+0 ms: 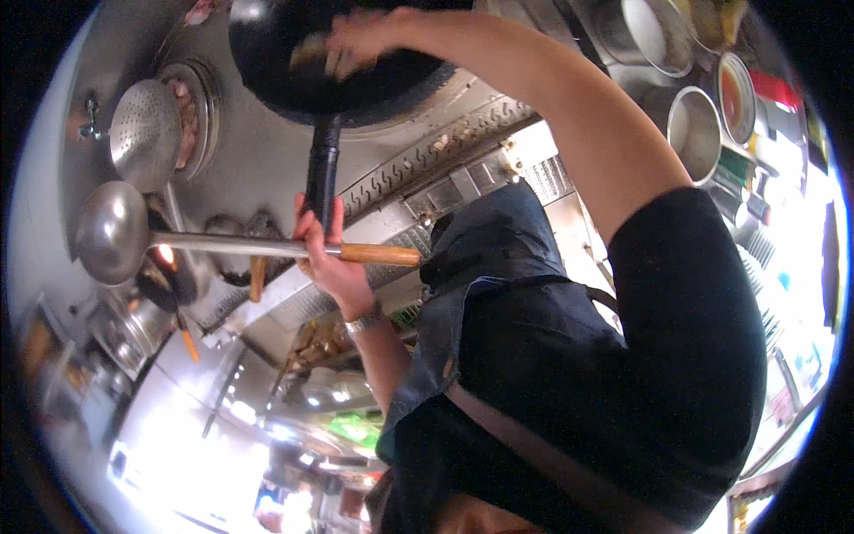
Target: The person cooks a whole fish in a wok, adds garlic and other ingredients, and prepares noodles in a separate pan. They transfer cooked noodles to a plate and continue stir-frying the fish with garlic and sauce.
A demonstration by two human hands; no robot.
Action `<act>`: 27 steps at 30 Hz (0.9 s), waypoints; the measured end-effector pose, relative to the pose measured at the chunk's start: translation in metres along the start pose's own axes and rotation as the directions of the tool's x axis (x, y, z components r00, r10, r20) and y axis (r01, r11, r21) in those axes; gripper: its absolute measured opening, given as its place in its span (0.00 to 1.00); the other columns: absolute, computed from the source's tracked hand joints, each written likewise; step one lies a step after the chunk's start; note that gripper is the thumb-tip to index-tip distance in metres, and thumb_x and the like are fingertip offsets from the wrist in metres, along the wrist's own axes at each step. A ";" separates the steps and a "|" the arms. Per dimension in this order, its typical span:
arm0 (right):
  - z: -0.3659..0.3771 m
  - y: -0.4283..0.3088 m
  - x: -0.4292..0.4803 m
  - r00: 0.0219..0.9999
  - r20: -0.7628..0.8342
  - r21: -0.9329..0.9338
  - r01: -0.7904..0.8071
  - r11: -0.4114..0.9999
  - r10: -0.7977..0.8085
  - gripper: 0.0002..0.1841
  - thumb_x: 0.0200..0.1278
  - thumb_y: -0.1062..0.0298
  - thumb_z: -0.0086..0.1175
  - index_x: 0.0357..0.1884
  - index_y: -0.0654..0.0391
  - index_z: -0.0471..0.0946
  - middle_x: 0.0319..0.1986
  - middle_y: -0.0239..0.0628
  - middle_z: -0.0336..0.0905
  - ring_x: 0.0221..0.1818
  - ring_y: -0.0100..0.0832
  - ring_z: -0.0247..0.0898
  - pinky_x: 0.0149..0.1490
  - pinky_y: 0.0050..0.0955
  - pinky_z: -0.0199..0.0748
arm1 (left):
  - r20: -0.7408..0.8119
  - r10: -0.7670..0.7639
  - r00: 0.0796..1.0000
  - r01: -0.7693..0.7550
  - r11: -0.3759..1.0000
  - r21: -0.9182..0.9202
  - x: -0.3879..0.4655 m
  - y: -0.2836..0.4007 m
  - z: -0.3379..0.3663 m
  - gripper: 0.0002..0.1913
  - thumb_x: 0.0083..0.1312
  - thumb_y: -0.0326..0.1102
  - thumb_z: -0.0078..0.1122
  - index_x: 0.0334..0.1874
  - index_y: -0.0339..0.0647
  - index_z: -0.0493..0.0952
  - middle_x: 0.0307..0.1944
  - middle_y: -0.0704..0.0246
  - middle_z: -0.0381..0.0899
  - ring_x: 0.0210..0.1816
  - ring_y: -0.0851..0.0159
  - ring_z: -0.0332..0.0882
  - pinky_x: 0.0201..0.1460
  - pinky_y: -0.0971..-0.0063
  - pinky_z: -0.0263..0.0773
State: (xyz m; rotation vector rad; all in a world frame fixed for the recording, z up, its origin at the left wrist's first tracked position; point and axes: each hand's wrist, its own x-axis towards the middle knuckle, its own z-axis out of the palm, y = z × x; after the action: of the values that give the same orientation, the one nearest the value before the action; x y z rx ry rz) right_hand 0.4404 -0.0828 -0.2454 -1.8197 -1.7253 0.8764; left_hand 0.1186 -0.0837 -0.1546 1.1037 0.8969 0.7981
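My left hand [330, 253] is closed around the black wrapped handle [323, 177] of a dark wok [267, 73]. A steel ladle [115, 230] with a wooden grip lies across the same hand, held by its fingers, its bowl out to the left. Inside the wok, my right hand [367, 43] holds a small pale tan item [310, 53] near the wok's inner surface. Motion blur hides what that item is. The wok sits over the steel range top, partly cut off by the upper picture edge.
A perforated skimmer [143, 133] rests against a round metal container [210, 120] with pinkish pieces inside. A flame [167, 255] burns at the left. Metal pots [694, 133] and a container of orange liquid [737, 100] stand right. A slotted gutter [413, 163] runs along the range.
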 end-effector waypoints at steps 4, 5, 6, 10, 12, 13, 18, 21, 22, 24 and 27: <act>-0.023 -0.058 -0.074 0.963 0.210 0.056 -0.186 0.981 0.171 0.29 0.48 0.61 0.53 0.55 0.60 0.70 0.46 0.46 0.75 0.49 0.41 0.70 0.55 0.36 0.68 | 0.099 -0.015 0.995 0.020 0.999 -0.051 0.007 0.003 -0.011 0.07 0.63 0.25 0.46 0.40 0.32 0.73 0.61 0.54 0.65 0.58 0.46 0.67 0.58 0.54 0.74; -0.035 -0.068 -0.102 0.977 0.088 0.042 -0.197 0.979 0.193 0.34 0.44 0.61 0.52 0.59 0.59 0.67 0.51 0.46 0.73 0.53 0.43 0.68 0.58 0.36 0.66 | 0.137 -0.028 0.990 0.038 0.997 -0.070 0.007 0.005 -0.013 0.07 0.63 0.24 0.46 0.40 0.32 0.73 0.61 0.54 0.65 0.58 0.47 0.67 0.59 0.55 0.74; -0.043 -0.077 -0.135 0.981 0.109 0.072 -0.172 0.982 0.164 0.34 0.46 0.63 0.53 0.60 0.61 0.66 0.52 0.47 0.72 0.53 0.39 0.69 0.59 0.34 0.66 | 0.174 -0.039 0.984 0.056 0.994 -0.097 0.008 0.007 -0.014 0.08 0.63 0.24 0.46 0.41 0.31 0.73 0.61 0.54 0.65 0.58 0.48 0.67 0.59 0.56 0.73; 0.013 -0.119 -0.346 0.855 -0.379 0.330 -0.233 0.915 0.355 0.19 0.52 0.66 0.51 0.47 0.63 0.73 0.38 0.48 0.76 0.42 0.36 0.72 0.45 0.33 0.70 | 0.265 -0.084 0.961 0.115 0.988 -0.106 0.004 0.012 -0.022 0.10 0.63 0.23 0.44 0.43 0.28 0.72 0.60 0.55 0.66 0.54 0.57 0.71 0.61 0.58 0.72; 0.077 -0.152 -0.438 0.537 -0.552 0.386 -0.513 0.767 0.638 0.32 0.49 0.62 0.53 0.60 0.59 0.66 0.51 0.46 0.71 0.50 0.40 0.68 0.57 0.32 0.67 | 0.295 -0.100 0.950 0.120 0.992 -0.047 0.003 0.016 -0.030 0.11 0.64 0.25 0.43 0.45 0.27 0.72 0.60 0.55 0.66 0.49 0.61 0.73 0.62 0.57 0.70; 0.106 -0.168 -0.484 0.462 -0.516 0.520 -0.501 0.692 0.721 0.31 0.51 0.61 0.52 0.60 0.60 0.66 0.50 0.47 0.71 0.50 0.38 0.68 0.57 0.32 0.66 | 0.282 -0.142 0.949 0.158 0.987 -0.037 0.002 0.018 -0.036 0.12 0.64 0.27 0.44 0.47 0.29 0.72 0.61 0.54 0.65 0.55 0.57 0.71 0.64 0.56 0.68; 0.205 -0.238 -0.605 -0.198 -0.474 0.824 -0.444 0.353 0.858 0.27 0.55 0.63 0.50 0.57 0.65 0.69 0.45 0.46 0.74 0.47 0.35 0.71 0.52 0.30 0.70 | 0.414 -0.098 0.905 0.090 0.995 0.040 0.004 0.040 -0.068 0.11 0.60 0.28 0.48 0.45 0.35 0.74 0.64 0.56 0.64 0.65 0.48 0.61 0.66 0.50 0.63; 0.200 -0.246 -0.638 -0.298 -0.673 0.665 -0.645 0.377 0.677 0.20 0.58 0.65 0.50 0.53 0.61 0.71 0.39 0.42 0.77 0.37 0.32 0.73 0.43 0.28 0.74 | 0.446 -0.075 0.892 0.024 0.993 0.118 0.005 0.060 -0.077 0.11 0.61 0.27 0.49 0.45 0.35 0.73 0.64 0.54 0.63 0.66 0.49 0.59 0.66 0.52 0.62; 0.196 -0.246 -0.643 -0.129 -0.815 0.404 -0.826 0.394 0.565 0.23 0.58 0.64 0.50 0.56 0.59 0.69 0.42 0.45 0.76 0.44 0.34 0.71 0.48 0.31 0.71 | 0.434 -0.087 0.897 0.049 0.994 0.098 0.006 0.065 -0.075 0.11 0.61 0.27 0.48 0.45 0.34 0.73 0.64 0.53 0.63 0.66 0.49 0.59 0.67 0.53 0.62; 0.186 -0.245 -0.638 -0.185 -0.833 0.350 -0.906 0.239 0.522 0.28 0.56 0.62 0.54 0.61 0.56 0.66 0.45 0.47 0.75 0.54 0.39 0.66 0.55 0.37 0.67 | 0.530 -0.067 0.845 0.073 0.997 0.009 0.003 0.074 -0.072 0.11 0.61 0.26 0.47 0.45 0.34 0.73 0.64 0.53 0.62 0.67 0.49 0.58 0.68 0.54 0.58; 0.180 -0.250 -0.578 -0.114 -0.984 0.177 -0.633 0.753 0.136 0.20 0.57 0.72 0.55 0.53 0.58 0.71 0.40 0.40 0.77 0.38 0.33 0.75 0.42 0.29 0.76 | 0.627 -0.069 0.776 0.108 0.994 -0.024 -0.010 0.082 -0.060 0.12 0.62 0.27 0.47 0.46 0.36 0.74 0.64 0.56 0.63 0.68 0.51 0.57 0.69 0.55 0.55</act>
State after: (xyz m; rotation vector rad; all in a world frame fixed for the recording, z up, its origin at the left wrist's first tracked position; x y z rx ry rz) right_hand 0.1384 -0.6495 -0.1160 -2.2544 -0.2521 -0.7500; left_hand 0.0530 -0.0482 -0.0855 1.1608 0.3475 0.3246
